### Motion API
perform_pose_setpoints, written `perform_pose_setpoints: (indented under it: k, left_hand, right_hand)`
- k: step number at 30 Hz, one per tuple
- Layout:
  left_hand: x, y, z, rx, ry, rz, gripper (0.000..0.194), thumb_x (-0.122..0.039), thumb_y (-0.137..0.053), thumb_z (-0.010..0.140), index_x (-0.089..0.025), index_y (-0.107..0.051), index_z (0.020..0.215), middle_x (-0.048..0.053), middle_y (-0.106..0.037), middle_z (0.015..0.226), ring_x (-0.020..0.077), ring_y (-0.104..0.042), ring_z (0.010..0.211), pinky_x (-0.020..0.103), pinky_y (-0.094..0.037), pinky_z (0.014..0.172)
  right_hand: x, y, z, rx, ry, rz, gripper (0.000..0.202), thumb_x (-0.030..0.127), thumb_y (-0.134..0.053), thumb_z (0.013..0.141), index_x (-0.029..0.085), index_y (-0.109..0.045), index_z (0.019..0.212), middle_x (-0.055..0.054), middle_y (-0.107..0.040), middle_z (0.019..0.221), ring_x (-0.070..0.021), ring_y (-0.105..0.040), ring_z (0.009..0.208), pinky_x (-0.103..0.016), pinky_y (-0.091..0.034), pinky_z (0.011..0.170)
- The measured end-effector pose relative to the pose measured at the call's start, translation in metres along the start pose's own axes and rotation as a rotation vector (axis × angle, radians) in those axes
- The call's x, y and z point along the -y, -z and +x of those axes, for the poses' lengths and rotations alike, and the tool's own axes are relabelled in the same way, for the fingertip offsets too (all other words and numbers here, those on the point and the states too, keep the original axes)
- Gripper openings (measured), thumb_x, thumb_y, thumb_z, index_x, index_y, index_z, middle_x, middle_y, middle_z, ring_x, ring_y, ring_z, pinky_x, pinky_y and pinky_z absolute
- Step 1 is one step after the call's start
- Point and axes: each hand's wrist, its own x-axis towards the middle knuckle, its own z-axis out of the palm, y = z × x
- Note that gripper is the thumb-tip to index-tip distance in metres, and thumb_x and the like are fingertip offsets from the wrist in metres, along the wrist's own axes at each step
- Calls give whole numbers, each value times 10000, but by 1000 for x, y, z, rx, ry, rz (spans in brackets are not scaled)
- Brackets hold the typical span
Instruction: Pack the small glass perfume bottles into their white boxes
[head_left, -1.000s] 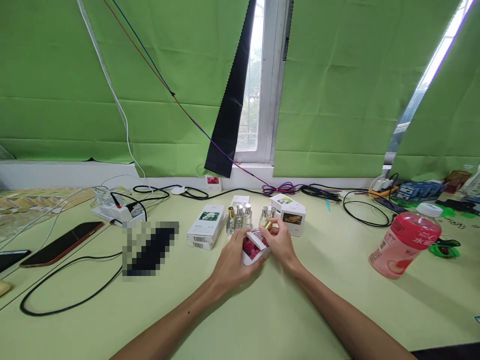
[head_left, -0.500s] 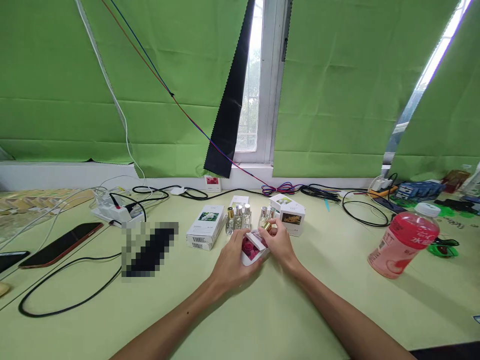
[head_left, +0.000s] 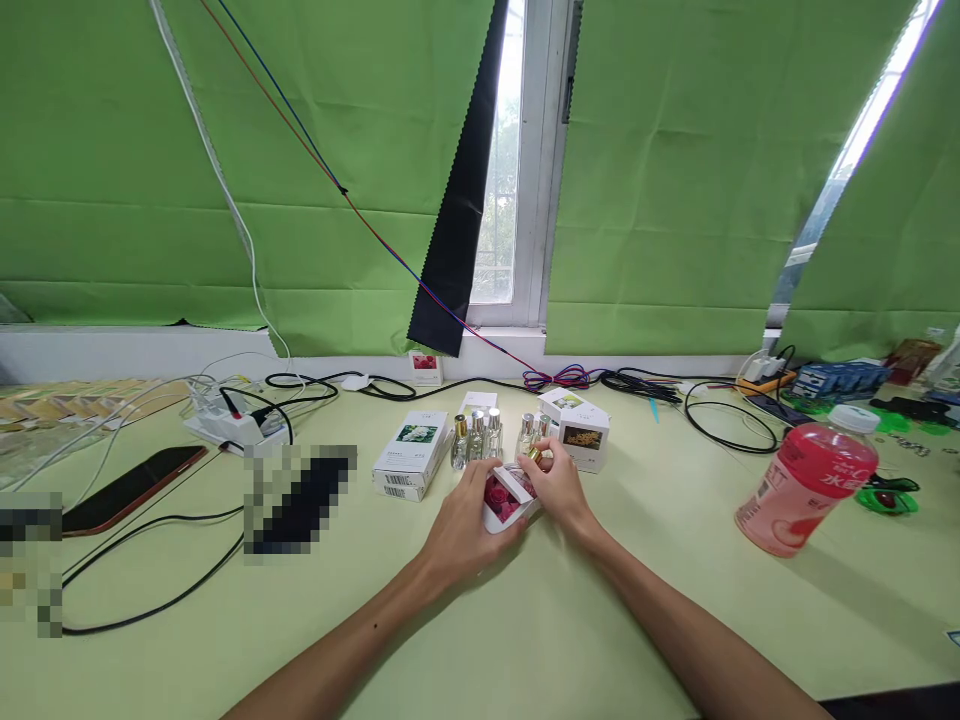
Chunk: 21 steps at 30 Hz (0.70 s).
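My left hand [head_left: 459, 525] is wrapped around a small white box [head_left: 501, 500] printed with red roses, tilted above the table. At the box's far right end, my right hand [head_left: 561, 490] pinches a small glass bottle by its gold cap [head_left: 534, 454]. The bottle's body is mostly hidden by the box and my fingers, so I cannot tell how deep it sits. Just beyond my hands stand several small glass bottles [head_left: 478, 440] with gold or silver caps, and more silver-capped bottles [head_left: 526, 432] are to their right.
Flat white boxes [head_left: 411, 452] lie left of the bottles, and white boxes [head_left: 587, 440] with flower pictures stand right. A pink drink bottle [head_left: 806, 490] is at far right. Power strip [head_left: 232, 425], phone [head_left: 135, 488] and black cables [head_left: 150, 518] occupy the left side.
Very little differs. The gold cap and the fingers of my right hand sit slightly lower at the box; my left hand keeps its hold.
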Motion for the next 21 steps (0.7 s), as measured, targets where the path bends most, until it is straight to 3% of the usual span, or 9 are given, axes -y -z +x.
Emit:
perform_pose_setpoints:
  k: [7,21]
  left_hand:
    - [-1,0,0,18,5,-16,596,-437,-729,801,-215,-481,1295,118,-654,1254,286,-683,1070,431,-575,872]
    - [1,-1,-3,-3,-35,-50,614,-401,-758,784,-224,-489,1307,108,-653,1243,274,-673,1059,416,-567,878]
  right_hand:
    - [3,3,1,-52,14,-21,276,512,-558,838,242,-517,795,25,-603,544,-174,-544,482,-273,-383,509]
    - [2,5,2,-40,-9,-85,322,544,-550,827,231,-542,749,21,-603,535,-182,-528,510,-276,-366,540]
